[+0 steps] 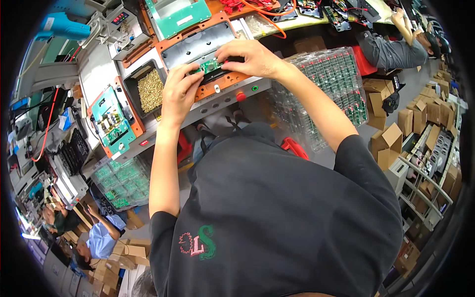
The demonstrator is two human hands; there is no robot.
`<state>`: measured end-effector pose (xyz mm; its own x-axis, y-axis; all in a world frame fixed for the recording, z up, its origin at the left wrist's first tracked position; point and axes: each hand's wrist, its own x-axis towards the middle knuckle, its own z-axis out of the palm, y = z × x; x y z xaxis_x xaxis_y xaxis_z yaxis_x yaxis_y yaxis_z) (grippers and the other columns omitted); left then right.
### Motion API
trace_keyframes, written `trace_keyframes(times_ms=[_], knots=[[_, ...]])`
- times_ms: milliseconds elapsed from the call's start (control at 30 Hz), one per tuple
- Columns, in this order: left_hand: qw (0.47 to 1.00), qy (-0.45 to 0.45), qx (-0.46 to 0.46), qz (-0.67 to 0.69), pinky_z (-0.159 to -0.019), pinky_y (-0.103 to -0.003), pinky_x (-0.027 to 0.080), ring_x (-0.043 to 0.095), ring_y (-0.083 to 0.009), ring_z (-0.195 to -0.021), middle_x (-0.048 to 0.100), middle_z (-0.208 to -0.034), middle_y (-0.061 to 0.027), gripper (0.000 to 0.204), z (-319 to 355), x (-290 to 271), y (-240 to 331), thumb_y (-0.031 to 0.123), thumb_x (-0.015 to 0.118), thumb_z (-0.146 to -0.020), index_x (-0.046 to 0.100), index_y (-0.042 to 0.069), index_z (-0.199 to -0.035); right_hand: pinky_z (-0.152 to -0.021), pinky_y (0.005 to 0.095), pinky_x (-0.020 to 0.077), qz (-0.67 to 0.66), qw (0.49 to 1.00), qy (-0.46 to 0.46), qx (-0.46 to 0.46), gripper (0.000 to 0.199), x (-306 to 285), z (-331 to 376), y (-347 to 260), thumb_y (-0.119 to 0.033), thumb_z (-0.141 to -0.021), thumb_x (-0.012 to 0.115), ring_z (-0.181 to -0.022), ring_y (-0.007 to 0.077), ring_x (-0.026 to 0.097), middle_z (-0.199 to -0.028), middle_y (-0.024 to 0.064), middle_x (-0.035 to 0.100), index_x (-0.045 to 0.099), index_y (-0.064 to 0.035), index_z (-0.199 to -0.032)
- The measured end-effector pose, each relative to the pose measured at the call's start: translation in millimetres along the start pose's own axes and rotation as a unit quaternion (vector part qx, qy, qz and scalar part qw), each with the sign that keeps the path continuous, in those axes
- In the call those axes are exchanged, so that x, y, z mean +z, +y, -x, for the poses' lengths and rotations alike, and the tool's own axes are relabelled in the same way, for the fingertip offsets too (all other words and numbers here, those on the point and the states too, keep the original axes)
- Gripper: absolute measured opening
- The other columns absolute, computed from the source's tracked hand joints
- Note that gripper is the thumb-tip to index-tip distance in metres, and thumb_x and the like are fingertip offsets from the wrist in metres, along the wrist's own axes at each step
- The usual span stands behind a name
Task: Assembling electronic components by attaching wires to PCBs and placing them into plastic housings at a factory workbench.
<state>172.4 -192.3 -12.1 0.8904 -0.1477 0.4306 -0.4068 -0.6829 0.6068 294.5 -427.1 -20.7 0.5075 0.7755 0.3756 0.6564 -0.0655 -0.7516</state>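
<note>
Left hand and right hand pinched a small green circuit board at both ends | danger: uneven pushing could tip it against the flat orange frame

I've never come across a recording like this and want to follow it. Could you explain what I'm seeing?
There is no robot here: you see a person's own bare left hand and right hand. The single picture comes from a wide fisheye camera worn on the head, looking down, so the dark shirt fills the lower middle and straight edges bend toward the rim.

The fingertips of both hands hold a small green circuit board at an orange-framed fixture. On the bench left of it are a dark bin of small brass-coloured pieces and another orange-edged fixture. A red button sits on the front panel.
</note>
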Motion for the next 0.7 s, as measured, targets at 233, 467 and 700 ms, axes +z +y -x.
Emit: trace_keyframes(times_ms=[233, 467, 700], knots=[[0.999, 0.001, 0.027, -0.031, -0.092, -0.042, 0.052, 0.063, -0.0323, -0.108, 0.068, -0.115, -0.0103, 0.027, 5, 5, 7, -0.002, 0.077, -0.078, 0.071, 0.002, -0.104, -0.090, 0.0399, 0.0526, 0.093, 0.994, -0.020, -0.054, 0.022, -1, 7, 1, -0.016, -0.086, 0.076, -0.105, 0.0285, 0.064, -0.112, 0.0076, 0.070, 0.069, -0.0039, -0.103], [0.996, -0.015, 0.029, -0.079, -0.094, -0.044, 0.050, 0.062, -0.0324, -0.114, 0.067, -0.120, -0.0108, 0.026, 16, -1, 9, 0.000, 0.077, -0.078, 0.072, 0.002, -0.104, -0.093, 0.0417, 0.0509, 0.119, 0.992, 0.010, -0.045, 0.027, -28, -25, -10, -0.027, -0.085, 0.078, -0.104, 0.0272, 0.065, -0.110, 0.0068, 0.071, 0.071, -0.0067, -0.102], [0.997, 0.056, -0.036, -0.026, -0.097, -0.042, 0.050, 0.062, -0.0328, -0.115, 0.067, -0.122, -0.0110, 0.020, 0, -4, 27, 0.004, 0.079, -0.082, 0.074, 0.003, -0.101, -0.074, 0.0364, 0.0530, -0.169, 0.935, 0.160, 0.267, 0.035, -36, -141, 110, -0.033, -0.104, 0.054, -0.081, 0.0213, 0.065, -0.087, 0.0124, 0.066, 0.062, -0.0005, -0.114]])
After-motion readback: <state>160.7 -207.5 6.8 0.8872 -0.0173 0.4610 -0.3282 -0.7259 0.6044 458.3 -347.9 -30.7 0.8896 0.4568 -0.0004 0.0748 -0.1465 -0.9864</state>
